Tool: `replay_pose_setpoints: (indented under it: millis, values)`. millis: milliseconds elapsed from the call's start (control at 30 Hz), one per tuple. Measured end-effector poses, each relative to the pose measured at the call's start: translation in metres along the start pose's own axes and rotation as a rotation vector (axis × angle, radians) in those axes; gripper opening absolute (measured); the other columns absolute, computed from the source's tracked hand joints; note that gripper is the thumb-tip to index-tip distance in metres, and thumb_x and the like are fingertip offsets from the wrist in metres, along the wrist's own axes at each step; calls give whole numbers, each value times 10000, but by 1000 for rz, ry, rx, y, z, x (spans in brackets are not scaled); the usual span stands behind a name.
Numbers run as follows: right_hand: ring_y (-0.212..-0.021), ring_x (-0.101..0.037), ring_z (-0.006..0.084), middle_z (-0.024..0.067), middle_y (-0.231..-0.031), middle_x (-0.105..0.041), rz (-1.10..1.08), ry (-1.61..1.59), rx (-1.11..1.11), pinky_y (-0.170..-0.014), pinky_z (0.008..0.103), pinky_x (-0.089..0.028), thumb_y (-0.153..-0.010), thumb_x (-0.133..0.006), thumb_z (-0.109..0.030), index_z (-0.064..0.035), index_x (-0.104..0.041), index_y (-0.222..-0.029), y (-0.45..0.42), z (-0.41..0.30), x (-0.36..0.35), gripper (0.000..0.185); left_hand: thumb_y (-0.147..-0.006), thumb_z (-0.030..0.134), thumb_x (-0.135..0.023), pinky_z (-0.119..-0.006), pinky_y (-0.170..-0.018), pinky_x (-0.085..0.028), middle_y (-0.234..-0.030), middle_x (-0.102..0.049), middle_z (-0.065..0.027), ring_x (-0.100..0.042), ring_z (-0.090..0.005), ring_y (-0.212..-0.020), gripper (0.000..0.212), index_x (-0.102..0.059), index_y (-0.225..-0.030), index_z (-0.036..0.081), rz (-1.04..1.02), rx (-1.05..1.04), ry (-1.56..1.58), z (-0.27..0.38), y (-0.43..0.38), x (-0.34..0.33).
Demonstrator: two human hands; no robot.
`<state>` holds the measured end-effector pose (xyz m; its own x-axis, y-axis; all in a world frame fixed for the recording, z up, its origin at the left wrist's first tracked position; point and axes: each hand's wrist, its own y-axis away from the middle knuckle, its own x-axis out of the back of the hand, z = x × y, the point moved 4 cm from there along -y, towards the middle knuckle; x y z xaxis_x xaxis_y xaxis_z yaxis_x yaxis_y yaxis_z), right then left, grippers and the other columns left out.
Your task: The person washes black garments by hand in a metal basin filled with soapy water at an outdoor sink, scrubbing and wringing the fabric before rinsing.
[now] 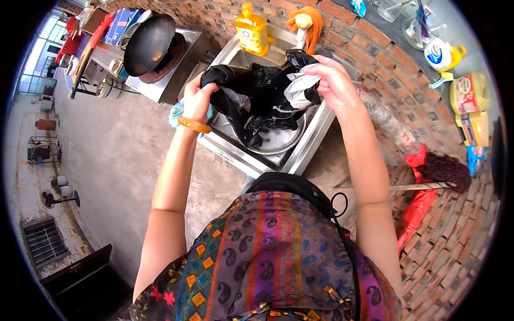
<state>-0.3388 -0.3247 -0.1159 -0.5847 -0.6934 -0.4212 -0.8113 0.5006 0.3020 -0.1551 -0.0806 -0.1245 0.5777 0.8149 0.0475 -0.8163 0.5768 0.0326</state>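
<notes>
A wet black garment (pixel 267 86) with pale inner cloth hangs stretched between my two hands. My left hand (pixel 197 98), with an amber-coloured bangle at its wrist, grips one upper edge. On the other side my right hand (pixel 335 82) clasps the opposite edge together with a bunched whitish cloth part (pixel 301 86). The garment's lower folds droop into a round metal basin (pixel 295 149) holding white suds (pixel 277 138). That basin sits in a stainless steel sink (pixel 303 162). Part of the basin is hidden behind the cloth.
A yellow detergent bottle (pixel 251 32) stands at the sink's back, near orange rubber gloves (pixel 315 26) by the tap. A light blue cloth (pixel 176 113) hangs at the left rim. Left is a black wok (pixel 150 46) on a stove; right, a mop (pixel 445 170) and brick wall.
</notes>
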Motion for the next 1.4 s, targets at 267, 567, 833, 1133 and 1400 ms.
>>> replay_pose_setpoints:
  millis: [267,567,833,1133,1400]
  values:
    - [-781,-522,35,-13,-899,-588,-110,330,534,-673,188,-395,-810,-670,-38,-14,-575,-998,31,-87,-69,212,-846,48,-585,-272,-776,-496,-889,-673,-41,-626,-136,-807,169,-663,-982,-14,-70,-63,484,39,-25,14]
    - [-750,-519,227,109,-870,-501,205,851,360,-692,343,-439,-703,-750,-45,-36,-516,-830,-104,199,54,266,-694,138,-702,-404,-771,-525,-798,-681,-205,-670,-380,-818,356,-642,-1005,-25,-27,60,-657,-216,-48,-24]
    - [-1339,-336,344,83,-1512,-307,390,1541,-32,-1033,623,-319,-738,-761,-229,-202,-440,-1353,-148,357,77,694,-726,318,-722,-661,-1091,-197,-1574,-153,-157,-152,-400,-1441,843,-320,-1464,388,-335,93,-1196,-343,-52,-104]
    - [-1312,-332,456,226,-1403,-400,400,1743,-135,-1055,576,-299,-801,-701,-239,-172,-446,-1356,-189,438,118,614,-807,328,-638,-659,-1095,-170,-1533,-273,-107,-140,-399,-1439,613,-470,-1393,261,-637,140,-1230,-438,-93,-133]
    - [-1395,-288,292,196,-1514,-291,212,1792,3,-1150,412,-235,-912,-539,-359,-51,-289,-1483,-189,459,120,695,-768,94,-635,-504,-1173,-162,-1558,-249,-137,-119,-445,-1434,622,-515,-1357,255,-462,566,-736,-489,-76,-113]
